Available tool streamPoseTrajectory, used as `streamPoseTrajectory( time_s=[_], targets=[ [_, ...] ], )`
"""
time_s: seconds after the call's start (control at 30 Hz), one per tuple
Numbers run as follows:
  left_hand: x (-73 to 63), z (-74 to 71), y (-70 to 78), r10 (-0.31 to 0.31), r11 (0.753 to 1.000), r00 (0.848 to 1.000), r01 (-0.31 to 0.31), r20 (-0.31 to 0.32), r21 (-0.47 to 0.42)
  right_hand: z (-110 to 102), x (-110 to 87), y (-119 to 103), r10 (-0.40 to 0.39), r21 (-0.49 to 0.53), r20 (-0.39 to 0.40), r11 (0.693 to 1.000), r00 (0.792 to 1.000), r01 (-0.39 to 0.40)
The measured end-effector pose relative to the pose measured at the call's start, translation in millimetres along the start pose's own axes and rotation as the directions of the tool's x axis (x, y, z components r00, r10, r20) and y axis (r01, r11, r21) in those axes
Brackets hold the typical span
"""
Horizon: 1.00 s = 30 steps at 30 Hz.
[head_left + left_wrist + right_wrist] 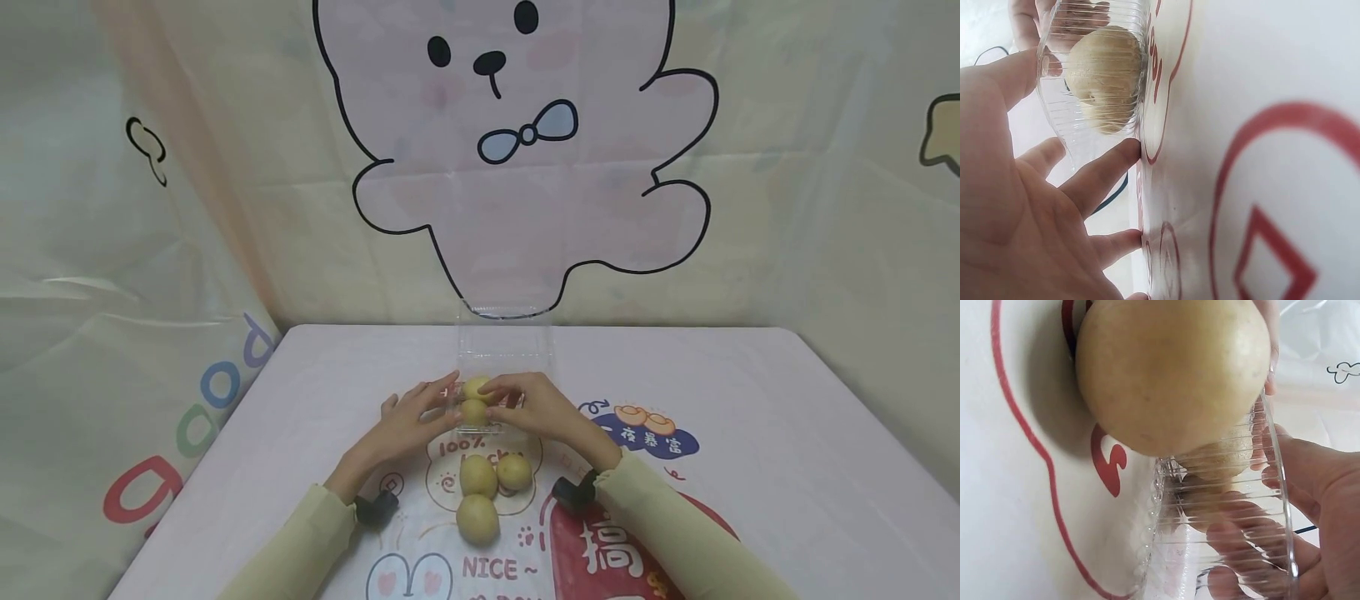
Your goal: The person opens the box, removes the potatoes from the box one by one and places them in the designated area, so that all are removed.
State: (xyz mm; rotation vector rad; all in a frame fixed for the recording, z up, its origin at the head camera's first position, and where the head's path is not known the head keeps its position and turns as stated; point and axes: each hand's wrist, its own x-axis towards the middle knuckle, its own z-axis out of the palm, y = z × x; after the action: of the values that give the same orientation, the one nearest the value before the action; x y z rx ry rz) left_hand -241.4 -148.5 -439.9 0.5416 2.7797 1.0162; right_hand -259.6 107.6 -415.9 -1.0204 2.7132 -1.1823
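Note:
A clear ribbed plastic box (1282,494) stands on the table with its lid (505,355) raised at the back. Two round yellow fruits sit in its left part, a back one (472,386) and a front one (473,413). My left hand (412,414) spreads its fingers along the box's left side, thumb at the front rim and other fingertips down at the tabletop. My right hand (538,407) reaches over the right rim, fingers loosely bent inside and fingertips at the back fruit. Its thumb lies by the front fruit.
Three more yellow fruits lie in front of the box: one upper left (477,475), one right (514,472) and one nearest me (477,520). The white tablecloth (360,367) bears printed drawings. A curtain with a bear outline (510,208) hangs behind the table.

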Motion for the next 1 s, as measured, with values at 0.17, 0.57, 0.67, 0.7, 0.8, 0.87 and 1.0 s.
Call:
streamPoseTrajectory(
  time_s=[0.17, 0.57, 0.67, 0.7, 0.8, 0.87, 1.0],
  targets=[
    [0.0, 0.2, -0.3, 0.000, 1.000, 1.000, 0.000, -0.002, 0.001, 1, 2.0, 2, -0.015, -0.012, 0.014, 1.000, 1.000, 0.015],
    [-0.3, 1.0, 0.1, -0.008, 1.000, 1.000, 0.008, -0.002, -0.002, 1, 4.4, 1, 0.029, -0.010, 0.098, 1.000, 0.995, -0.028],
    [-0.5, 0.9, 0.2, -0.008, 1.000, 1.000, 0.008, -0.001, -0.003, 1, 5.6, 2, 0.037, -0.016, 0.115, 0.999, 0.993, -0.035],
    [-0.5, 0.8, 0.1, -0.008, 1.000, 1.000, 0.008, -0.002, -0.004, 1, 6.1, 2, 0.040, -0.019, 0.121, 0.999, 0.992, -0.038],
    [-0.7, 0.5, 0.1, -0.005, 1.000, 1.000, 0.005, -0.004, -0.006, 1, 7.7, 2, 0.046, -0.023, 0.136, 0.999, 0.990, -0.043],
    [-0.6, 0.4, -0.1, -0.003, 1.000, 1.000, 0.003, -0.005, -0.006, 1, 8.9, 3, 0.051, -0.022, 0.146, 0.999, 0.988, -0.048],
    [-0.2, 0.7, -0.9, 0.003, 1.000, 1.000, -0.003, -0.005, -0.003, 0, 10.7, 3, 0.068, -0.019, 0.162, 0.998, 0.984, -0.066]
  ],
)
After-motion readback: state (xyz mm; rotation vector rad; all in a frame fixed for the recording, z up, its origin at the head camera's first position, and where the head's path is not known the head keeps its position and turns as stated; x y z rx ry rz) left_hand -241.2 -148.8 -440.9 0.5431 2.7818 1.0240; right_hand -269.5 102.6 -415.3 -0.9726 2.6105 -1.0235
